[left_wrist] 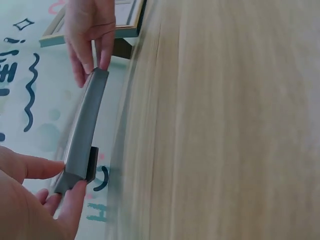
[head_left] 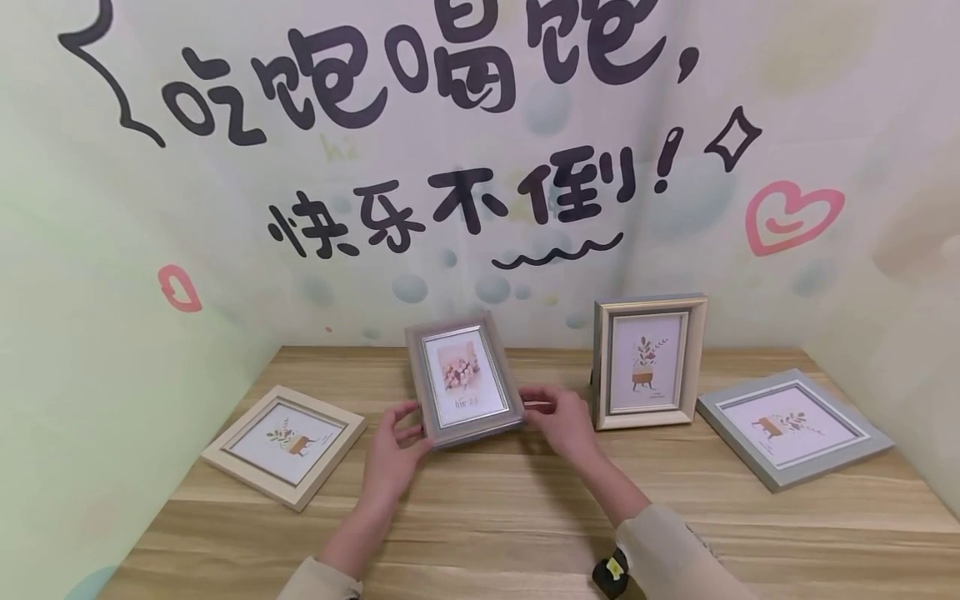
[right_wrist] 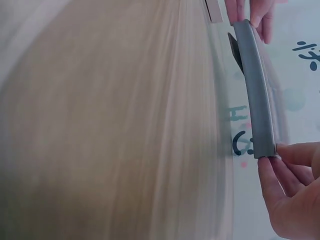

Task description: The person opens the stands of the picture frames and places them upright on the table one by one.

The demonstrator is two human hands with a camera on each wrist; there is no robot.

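Observation:
Both hands hold a grey-brown picture frame (head_left: 407,350) with a pink flower print, tilted in front of the back wall. My left hand (head_left: 393,454) pinches its lower left corner, thumb and fingers on opposite faces in the left wrist view. On the other side, my right hand (head_left: 562,425) grips the lower right edge. Seen edge-on, the frame's grey side (left_wrist: 85,125) hangs above the tabletop, and a dark stand flap (left_wrist: 92,165) juts from its back. Part of the frame's right edge is hidden behind the right fingers.
A gold-rimmed picture frame (head_left: 697,358) stands upright right of the right hand. A blue-grey frame (head_left: 776,479) lies flat at far right, a cream frame (head_left: 292,496) flat at left. A small black object (head_left: 609,577) sits by the right sleeve on the wooden table (head_left: 480,525).

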